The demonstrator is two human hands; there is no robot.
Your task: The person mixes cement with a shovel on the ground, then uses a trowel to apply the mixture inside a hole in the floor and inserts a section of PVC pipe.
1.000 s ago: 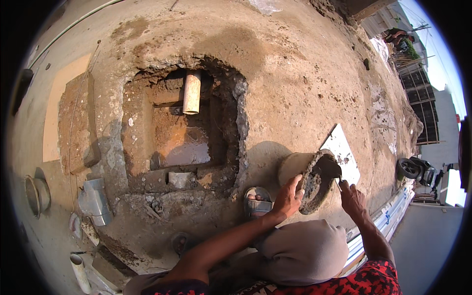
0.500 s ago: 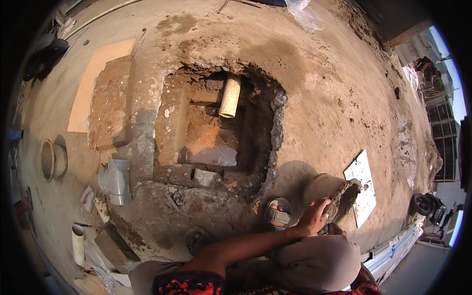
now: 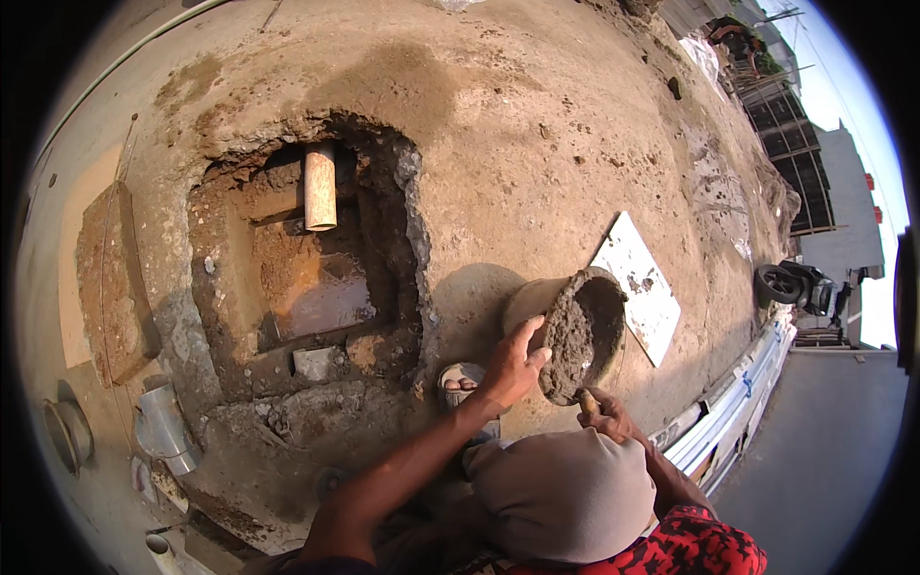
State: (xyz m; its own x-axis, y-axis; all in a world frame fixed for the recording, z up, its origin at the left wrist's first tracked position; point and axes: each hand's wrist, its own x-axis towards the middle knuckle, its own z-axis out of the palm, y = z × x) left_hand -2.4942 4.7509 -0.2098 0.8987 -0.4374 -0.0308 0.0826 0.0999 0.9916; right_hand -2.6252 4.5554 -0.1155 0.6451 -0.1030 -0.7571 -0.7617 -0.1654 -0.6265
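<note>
A round bucket (image 3: 525, 305) holds wet grey mortar (image 3: 571, 350) and leans with its mouth toward me, on the ground ahead to the right. My left hand (image 3: 513, 372) grips the near left side of its rim, fingers bent over the edge. At the near rim, my right hand (image 3: 610, 420) is closed around the short wooden handle (image 3: 587, 403) of a hand tool, likely a trowel. Its blade is hidden in the mortar or behind the rim. Beyond the bucket lies a white board (image 3: 640, 292) with mortar smears.
Left of me is a square pit (image 3: 216, 297) with broken edges and muddy water; a pipe (image 3: 320, 192) juts into it. A grey pipe fitting (image 3: 171, 426) and a rough slab (image 3: 115, 283) lie farther left. Long white profiles (image 3: 733, 398) run along the right.
The view has swung right, so the pit sits farther left. The bucket's mouth now faces me more, showing the mortar. My right hand and the wooden handle have come into clearer sight.
</note>
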